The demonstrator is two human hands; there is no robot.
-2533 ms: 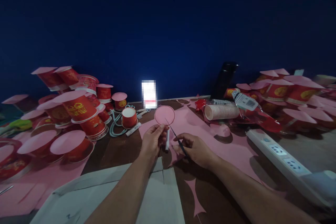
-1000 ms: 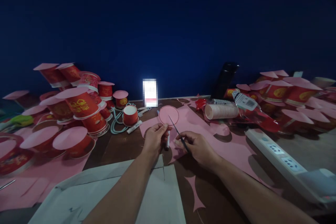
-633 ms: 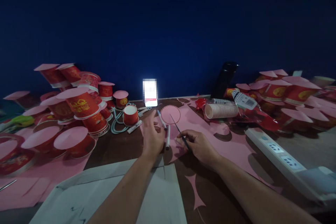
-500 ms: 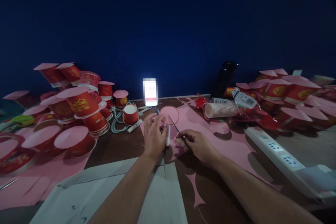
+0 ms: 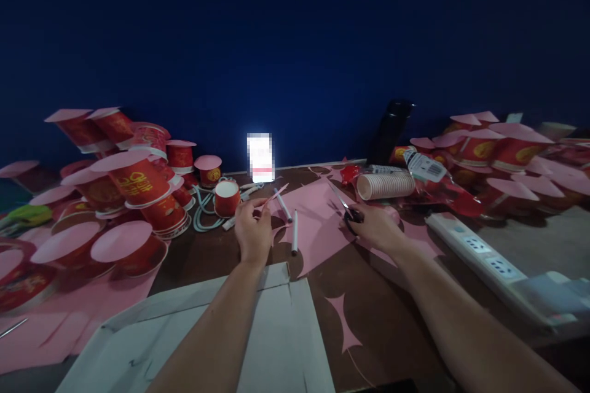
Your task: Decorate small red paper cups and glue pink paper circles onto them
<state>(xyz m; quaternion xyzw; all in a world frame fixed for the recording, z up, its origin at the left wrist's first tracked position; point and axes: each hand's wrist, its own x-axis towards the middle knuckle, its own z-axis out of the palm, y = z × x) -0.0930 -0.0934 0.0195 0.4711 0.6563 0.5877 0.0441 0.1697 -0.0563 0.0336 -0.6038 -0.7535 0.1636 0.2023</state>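
My left hand [image 5: 253,230] is closed, with a thin pink paper piece [image 5: 275,195], seen nearly edge-on, between thumb and fingers. This looks like the round paper disc. Away to the right, my right hand [image 5: 375,226] grips scissors [image 5: 340,198] by their black handles, blades pointing up and left over a large pink paper sheet [image 5: 318,233]. Two markers, a bluish one [image 5: 283,204] and a white one with a dark end [image 5: 295,233], lie between my hands. A red paper cup [image 5: 227,198] stands left of my left hand, beside a pale cable [image 5: 200,212].
Red cups topped with pink discs pile up at left [image 5: 142,181] and right [image 5: 482,150]. A sleeve of stacked cups [image 5: 386,186], a black bottle [image 5: 391,132] and a power strip [image 5: 483,258] are on the right. A lit phone [image 5: 260,158] stands behind; white board [image 5: 193,331] lies in front.
The pink disc, earlier facing me at the scissors' tip, is gone from there; my left hand regripped and moved left with a pink piece. My right hand moved right and up with the scissors.
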